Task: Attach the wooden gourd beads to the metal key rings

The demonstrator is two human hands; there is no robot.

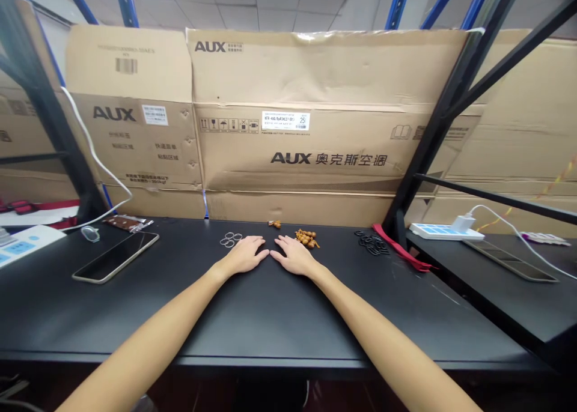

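Left hand (246,254) flat, palm down, holding nothing, on black worktop (270,322); metal rings (231,239) just beside it, far-left. Right hand (294,256) likewise flat, released; brown beads (307,238) just beyond. Fingertips nearly meet.

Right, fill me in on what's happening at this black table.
A person's left hand and right hand lie flat and empty on the black table, fingertips almost meeting. Small metal rings sit just beyond the left hand, a heap of brown beads just beyond the right. Black rings lie further right, a phone far left.
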